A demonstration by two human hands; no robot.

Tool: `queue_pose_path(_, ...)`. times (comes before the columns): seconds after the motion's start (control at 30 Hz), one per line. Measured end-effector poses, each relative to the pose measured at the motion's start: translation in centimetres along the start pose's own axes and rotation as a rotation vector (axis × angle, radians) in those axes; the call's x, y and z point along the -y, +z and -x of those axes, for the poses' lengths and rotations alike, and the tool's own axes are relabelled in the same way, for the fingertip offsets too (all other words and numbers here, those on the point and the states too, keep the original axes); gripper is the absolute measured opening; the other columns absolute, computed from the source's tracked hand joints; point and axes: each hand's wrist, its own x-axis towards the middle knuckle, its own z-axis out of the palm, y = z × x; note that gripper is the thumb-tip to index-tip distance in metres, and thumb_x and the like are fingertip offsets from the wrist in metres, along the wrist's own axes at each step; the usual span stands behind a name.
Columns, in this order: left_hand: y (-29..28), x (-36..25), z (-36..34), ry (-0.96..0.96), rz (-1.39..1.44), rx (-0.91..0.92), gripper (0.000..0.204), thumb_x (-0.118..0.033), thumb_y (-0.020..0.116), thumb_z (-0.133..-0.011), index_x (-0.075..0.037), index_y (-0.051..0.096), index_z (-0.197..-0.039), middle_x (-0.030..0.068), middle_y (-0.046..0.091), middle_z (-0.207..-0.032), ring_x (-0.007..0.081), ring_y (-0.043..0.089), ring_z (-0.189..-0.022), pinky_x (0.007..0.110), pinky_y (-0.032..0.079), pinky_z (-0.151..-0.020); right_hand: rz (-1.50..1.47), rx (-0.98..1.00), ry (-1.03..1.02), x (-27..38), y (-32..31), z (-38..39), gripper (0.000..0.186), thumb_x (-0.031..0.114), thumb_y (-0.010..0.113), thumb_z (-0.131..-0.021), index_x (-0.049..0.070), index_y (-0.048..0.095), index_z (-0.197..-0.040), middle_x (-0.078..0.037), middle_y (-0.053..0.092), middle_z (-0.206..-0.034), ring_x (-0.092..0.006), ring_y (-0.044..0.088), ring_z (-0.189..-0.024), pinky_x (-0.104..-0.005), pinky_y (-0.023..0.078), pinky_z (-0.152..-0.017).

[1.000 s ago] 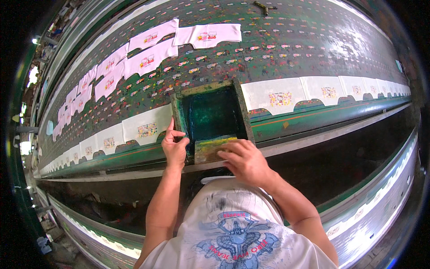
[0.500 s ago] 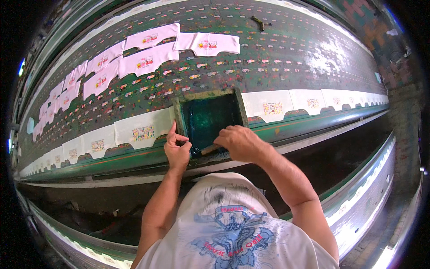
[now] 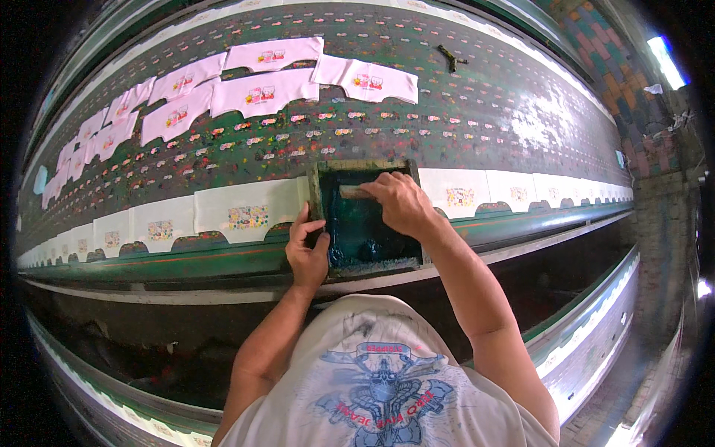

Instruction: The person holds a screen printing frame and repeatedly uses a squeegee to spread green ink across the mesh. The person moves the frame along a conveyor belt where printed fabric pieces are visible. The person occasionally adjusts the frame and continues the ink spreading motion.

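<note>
A screen printing frame [image 3: 363, 165] with dark green-blue ink on its mesh lies at the near edge of the long table, over the row of white fabric pieces. My right hand [image 3: 406, 205] is closed round a squeegee [image 3: 353, 191] with a pale edge, held across the far part of the mesh. Wet ink gathers along the near side. My left hand [image 3: 307, 252] grips the frame's left side, near its front corner, with the fingers curled at the wood. A white fabric piece with a colourful print [image 3: 248, 217] lies just left of the frame.
Further printed white pieces [image 3: 462, 195] continue right along the near edge. Pink printed shirt pieces [image 3: 264, 93] lie at the far left of the dark table [image 3: 477, 160]. A small dark tool-like object [image 3: 451, 58] rests far back. A brick-patterned floor [image 3: 633, 82] shows at right.
My right hand has moved the squeegee from the near side of the mesh to the far side. My left hand stays at the frame's left side. The view has shifted slightly.
</note>
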Motion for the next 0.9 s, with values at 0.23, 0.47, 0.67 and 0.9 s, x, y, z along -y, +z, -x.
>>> queue_pose_path(0.23,0.1,-0.8,0.2,0.07,-0.09,0.012,0.026,0.002,0.071,-0.098,-0.002,0.077,-0.123,0.0278,0.057,-0.167,0.0373,0.056,-0.152,0.047,0.043,-0.125,0.027,0.044,-0.044,4.3,0.6,6.7,0.053,-0.004,0.069,-0.083,0.009,0.079,-0.134,-0.011,0.075,-0.12,-0.0334,0.069,-0.112,-0.0467,0.054,-0.102)
queue_pose_path(0.47,0.2,-0.9,-0.1,0.03,-0.26,0.056,0.044,0.003,0.076,-0.085,-0.006,0.08,-0.128,0.0296,0.055,-0.167,0.04,0.052,-0.158,0.049,0.038,-0.13,-0.022,0.109,-0.001,6.6,1.0,11.3,0.058,0.003,0.078,-0.081,0.009,0.078,-0.139,-0.013,0.072,-0.134,-0.0335,0.066,-0.123,-0.0475,0.053,-0.107)
queue_pose_path(0.67,0.5,-1.3,-0.2,0.033,-0.284,0.031,0.043,0.01,0.071,-0.076,-0.008,0.084,-0.113,0.0291,0.057,-0.165,0.0399,0.056,-0.154,0.046,0.041,-0.128,-0.221,-0.031,0.032,4.6,0.8,14.3,0.049,0.02,0.087,-0.091,0.01,0.077,-0.138,-0.013,0.068,-0.145,-0.0374,0.059,-0.141,-0.0514,0.049,-0.115)
queue_pose_path(0.9,5.0,-3.3,0.5,0.036,-0.116,0.028,0.033,0.011,0.07,-0.079,-0.003,0.08,-0.107,0.03,0.053,-0.169,0.0374,0.052,-0.157,0.046,0.038,-0.13,-0.526,-0.444,0.435,-2.5,1.4,20.9,0.037,0.01,0.081,-0.1,0.006,0.076,-0.137,-0.019,0.069,-0.146,-0.041,0.063,-0.14,-0.0497,0.052,-0.117)
